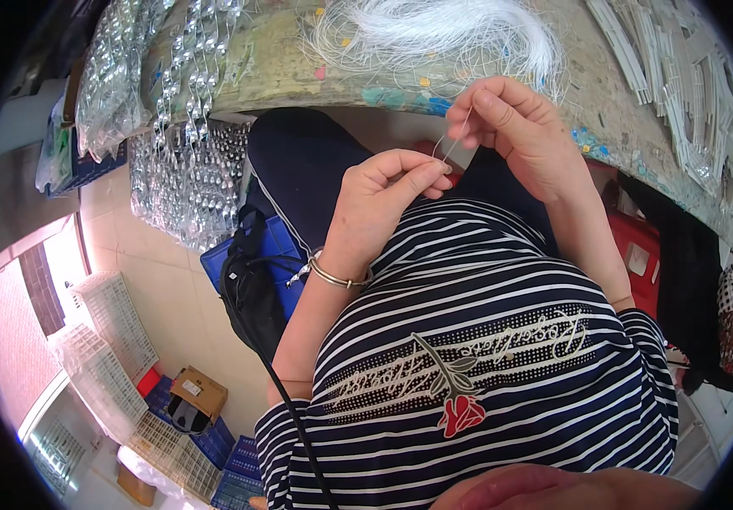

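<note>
The head view looks from above, steeply down along the person's own body, through a wide fisheye lens. The bare left hand [375, 191] and the bare right hand [519, 127] are quite near to it. The striped navy-and-white shirt [502, 293] is closer than the hands, the worn greenish-brown table [281, 64] beyond them, and the pale tiled floor [162, 289] farther below, to their left.

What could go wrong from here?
1. The thin strand, held between the left hand and right hand, could slip: it's fine, with little to grip.
2. The white thread bundle has loose, splayed ends and might tangle.
3. Twisted silver strips hang beside the person's knee, which might brush them.
</note>
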{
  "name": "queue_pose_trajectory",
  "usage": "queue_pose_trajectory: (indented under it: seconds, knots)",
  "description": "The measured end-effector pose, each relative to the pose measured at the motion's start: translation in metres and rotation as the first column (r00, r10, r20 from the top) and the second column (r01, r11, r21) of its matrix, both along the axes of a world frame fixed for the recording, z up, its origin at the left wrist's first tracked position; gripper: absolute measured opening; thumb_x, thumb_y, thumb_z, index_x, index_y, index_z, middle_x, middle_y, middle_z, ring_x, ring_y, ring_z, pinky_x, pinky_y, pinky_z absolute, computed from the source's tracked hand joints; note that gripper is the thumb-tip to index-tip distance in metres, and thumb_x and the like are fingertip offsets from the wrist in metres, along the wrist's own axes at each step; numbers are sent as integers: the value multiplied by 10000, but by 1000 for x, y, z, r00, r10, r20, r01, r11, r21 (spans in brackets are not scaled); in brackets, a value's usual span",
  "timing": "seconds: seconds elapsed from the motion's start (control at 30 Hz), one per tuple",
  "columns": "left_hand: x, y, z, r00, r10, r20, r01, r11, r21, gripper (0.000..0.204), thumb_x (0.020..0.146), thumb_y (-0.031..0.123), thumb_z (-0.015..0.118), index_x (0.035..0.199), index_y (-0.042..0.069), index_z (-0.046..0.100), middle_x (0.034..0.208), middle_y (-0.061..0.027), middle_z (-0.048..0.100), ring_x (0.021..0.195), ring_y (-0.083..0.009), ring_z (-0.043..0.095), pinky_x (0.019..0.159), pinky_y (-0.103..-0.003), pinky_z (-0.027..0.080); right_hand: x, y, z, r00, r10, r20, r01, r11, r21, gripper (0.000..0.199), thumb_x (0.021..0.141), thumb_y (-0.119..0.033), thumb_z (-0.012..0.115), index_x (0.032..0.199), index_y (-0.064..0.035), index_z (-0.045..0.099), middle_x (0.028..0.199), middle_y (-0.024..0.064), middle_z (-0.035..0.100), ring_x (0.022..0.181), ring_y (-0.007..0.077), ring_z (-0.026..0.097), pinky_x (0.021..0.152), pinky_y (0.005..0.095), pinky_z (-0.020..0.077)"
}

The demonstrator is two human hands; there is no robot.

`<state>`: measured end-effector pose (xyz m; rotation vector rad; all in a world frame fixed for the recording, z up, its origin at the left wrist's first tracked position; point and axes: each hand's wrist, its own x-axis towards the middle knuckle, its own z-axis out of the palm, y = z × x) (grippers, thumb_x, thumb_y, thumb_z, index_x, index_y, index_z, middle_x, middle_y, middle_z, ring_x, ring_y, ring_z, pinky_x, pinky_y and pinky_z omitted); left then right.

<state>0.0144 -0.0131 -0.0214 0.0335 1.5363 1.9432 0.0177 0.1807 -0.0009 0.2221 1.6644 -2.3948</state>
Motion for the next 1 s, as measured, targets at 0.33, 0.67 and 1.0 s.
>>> queue_pose_trajectory:
  seconds: [0.33, 0.67, 1.0]
  knots:
    - [0, -2, 2, 999, 44, -11, -44, 999, 22, 132, 871, 61, 593, 953, -29, 643, 840, -90, 659, 746, -119, 612, 698, -220, 487, 6, -8, 1, 992, 117, 35, -122, 969, 213, 116, 887, -101, 587, 940, -19, 649, 822, 14, 615, 754, 67, 559, 697, 207, 457]
    - [3, -5, 5, 998, -13, -68, 8, 997, -73, 124, 864, 58, 601, 940, -26, 652, 822, -77, 657, 744, -106, 605, 696, -215, 485, 7, -12, 4, 967, 196, -160, -95, 869, 486, 89, 826, -58, 636, 895, -25, 682, 824, 26, 600, 769, 90, 566, 685, 207, 441]
    - [3, -5, 5, 997, -59, -58, 53, 994, -101, 133, 866, 72, 606, 951, -20, 651, 833, -70, 659, 746, -95, 599, 694, -202, 483, 10, -14, 4, 976, 189, -108, -128, 899, 419, 73, 847, -63, 620, 880, -11, 659, 829, 7, 578, 745, 64, 543, 662, 200, 431]
